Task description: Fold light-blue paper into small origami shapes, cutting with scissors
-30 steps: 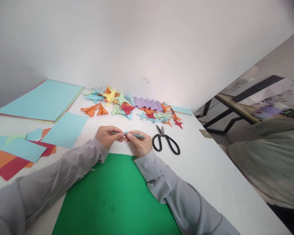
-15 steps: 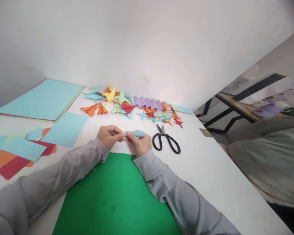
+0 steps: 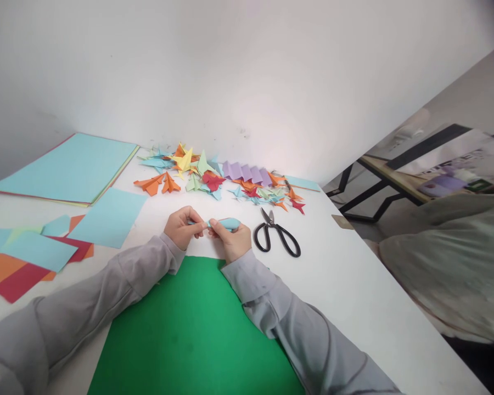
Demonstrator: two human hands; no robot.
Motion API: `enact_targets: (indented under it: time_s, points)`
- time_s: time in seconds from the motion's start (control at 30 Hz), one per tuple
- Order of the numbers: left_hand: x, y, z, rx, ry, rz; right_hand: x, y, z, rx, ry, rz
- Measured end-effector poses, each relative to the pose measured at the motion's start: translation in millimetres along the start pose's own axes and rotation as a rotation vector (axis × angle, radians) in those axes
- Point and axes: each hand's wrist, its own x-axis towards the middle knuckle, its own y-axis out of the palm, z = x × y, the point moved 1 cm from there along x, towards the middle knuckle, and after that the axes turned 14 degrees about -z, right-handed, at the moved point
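A small folded light-blue paper is pinched between my two hands, just beyond the far edge of a green mat. My left hand grips its left end between thumb and fingers. Thumb and fingers of my right hand close on the middle, and the wider part sticks out over them. Black-handled scissors lie with blades apart, right of my right hand. Behind the hands are many small folded paper shapes, among them a yellow one and orange ones.
Stacked coloured sheets lie at the back left, with a blue sheet and loose cut pieces nearer. A pleated purple paper is by the wall. At the right, beyond the table edge, is grey-green cloth.
Both hands keep hold of the light-blue paper, with only small finger shifts. The whole view has moved slightly, so the scissors and table appear a little further left.
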Motion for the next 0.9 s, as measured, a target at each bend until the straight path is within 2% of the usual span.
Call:
enact_targets:
  time_s: [0.43, 0.73, 0.9]
  points:
    - [-2, -0.6, 5, -0.046, 0.015, 0.003, -3, 3, 1, 0.113, 0.032, -0.071]
    - [-5, 3.3, 1, -0.064, -0.087, 0.027, 0, -5, 12, 0.027, -0.151, -0.075]
    - [-8, 6.3, -2, -0.039, -0.111, 0.051, -4, -6, 17, 0.009, -0.195, -0.058]
